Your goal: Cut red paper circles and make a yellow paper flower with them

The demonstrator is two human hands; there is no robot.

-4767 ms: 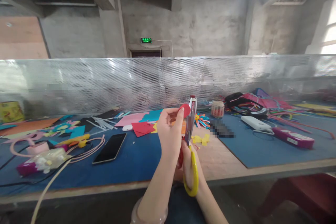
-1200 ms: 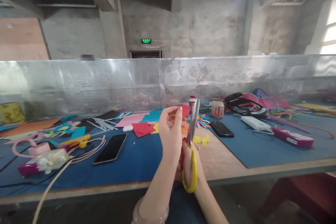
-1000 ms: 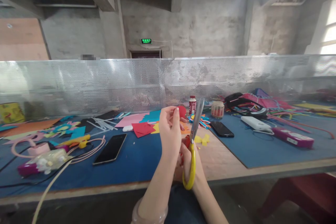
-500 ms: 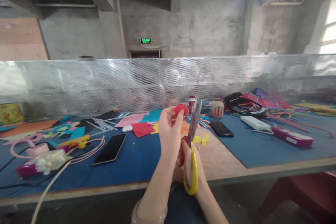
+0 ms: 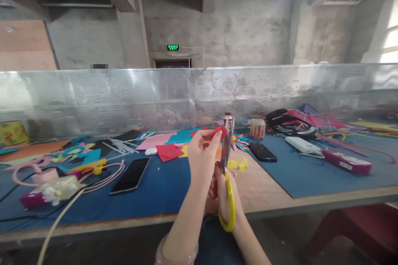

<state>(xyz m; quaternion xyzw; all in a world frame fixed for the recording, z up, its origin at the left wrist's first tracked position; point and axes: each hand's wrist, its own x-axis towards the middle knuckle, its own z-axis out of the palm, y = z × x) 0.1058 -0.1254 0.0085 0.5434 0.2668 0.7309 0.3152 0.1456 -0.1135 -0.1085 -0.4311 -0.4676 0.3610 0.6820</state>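
The left hand (image 5: 201, 160) pinched a small red paper piece (image 5: 218, 133) between the thumb and the fingertips, in the air above the middle of the table (image 5: 93, 226). The right hand (image 5: 224, 196) was closed around the yellow handles of the scissors (image 5: 226, 143), just over the near edge of the table. The blades stood almost upright and nearly together, and they met the right edge of the red paper piece.

Under the hands, the left blue mat (image 5: 161, 192) was free as far as the black phone (image 5: 130, 175). To the right was a bare wooden strip with some yellow scraps (image 5: 238, 164) on it. After it came the slanted edge of the right blue mat (image 5: 311, 176), where a second phone (image 5: 263, 152) lay close to that edge. Behind the hands there were coloured paper sheets (image 5: 168, 151). At the back, the perforated metal screen (image 5: 124, 99) closed the table along its whole width.

One second before, the scissors leaned to the right and stood apart from the red paper piece, so the glue bottle (image 5: 228, 115) showed free between them. Now the blades were straight and mostly covered the bottle. Half a second before, the red paper piece showed a rounder face; now it was seen flatter, more from its edge. Both hands kept almost the same place.
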